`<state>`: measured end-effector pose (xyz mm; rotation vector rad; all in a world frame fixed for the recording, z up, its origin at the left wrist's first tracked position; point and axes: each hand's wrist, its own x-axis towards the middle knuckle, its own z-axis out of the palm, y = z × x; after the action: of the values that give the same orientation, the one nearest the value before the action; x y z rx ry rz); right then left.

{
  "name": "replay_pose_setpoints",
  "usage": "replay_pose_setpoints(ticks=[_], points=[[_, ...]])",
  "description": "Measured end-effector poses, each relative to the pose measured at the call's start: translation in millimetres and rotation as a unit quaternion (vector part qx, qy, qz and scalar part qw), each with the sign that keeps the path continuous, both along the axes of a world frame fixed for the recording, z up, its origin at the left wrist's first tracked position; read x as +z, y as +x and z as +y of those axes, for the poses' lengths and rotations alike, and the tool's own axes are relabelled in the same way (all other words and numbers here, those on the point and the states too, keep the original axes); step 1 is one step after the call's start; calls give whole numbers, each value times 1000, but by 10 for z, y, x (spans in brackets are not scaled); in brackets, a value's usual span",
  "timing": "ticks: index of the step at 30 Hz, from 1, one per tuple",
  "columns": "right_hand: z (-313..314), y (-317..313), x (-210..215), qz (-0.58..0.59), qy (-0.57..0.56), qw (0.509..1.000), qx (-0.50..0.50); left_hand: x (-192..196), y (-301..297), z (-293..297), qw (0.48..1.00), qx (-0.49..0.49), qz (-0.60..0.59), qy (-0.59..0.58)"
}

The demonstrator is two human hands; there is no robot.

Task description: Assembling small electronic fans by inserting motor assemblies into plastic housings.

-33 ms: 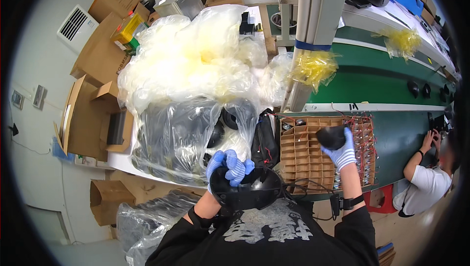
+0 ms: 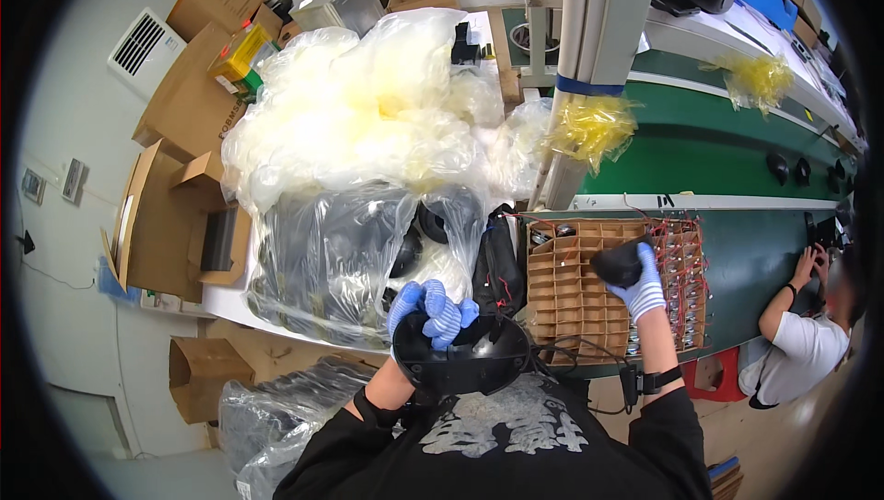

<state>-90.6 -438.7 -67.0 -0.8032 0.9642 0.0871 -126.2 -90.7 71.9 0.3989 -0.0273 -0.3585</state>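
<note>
In its blue-striped glove, my right hand [image 2: 643,290] is closed on a black cup-shaped shell [image 2: 617,264]. Both are over a divided cardboard tray [image 2: 564,293], whose right-hand cells hold several small silvery parts with red wires. My left hand [image 2: 436,314], gloved the same way, is close to my chest. Its fingers are curled over the rim of a wider black plastic shell [image 2: 465,373]; the inside of the grip is partly hidden. Just beyond my left hand, clear plastic bags [image 2: 336,251] cover several dark rounded pieces.
A pile of whitish plastic bags [image 2: 354,113] fills the back of the white table. A black pouch [image 2: 499,265] lies beside the tray. A grey post [image 2: 589,49] stands behind the tray. At the far right a co-worker [image 2: 806,343] sits at the green bench [image 2: 746,261]. Open cartons [image 2: 170,224] stand at left.
My right hand has shifted slightly left with the cup-shaped shell, still over the tray. My left hand and the wider shell look unmoved.
</note>
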Motion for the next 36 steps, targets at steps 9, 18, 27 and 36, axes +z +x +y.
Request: replay_pose_setpoints(ticks=[9, 18, 27, 36], points=[[392, 70, 289, -41, -693, 663, 281, 5, 49, 36, 996, -28, 37, -78], [588, -20, 297, 63, -705, 469, 529, 0, 80, 17, 989, -45, 28, -139], [1295, -276, 1704, -624, -539, 420, 380, -109, 32, 26, 983, -35, 78, -160], [923, -408, 1705, -540, -463, 690, 132, -740, 361, 1394, 882, 446, -41, 145]])
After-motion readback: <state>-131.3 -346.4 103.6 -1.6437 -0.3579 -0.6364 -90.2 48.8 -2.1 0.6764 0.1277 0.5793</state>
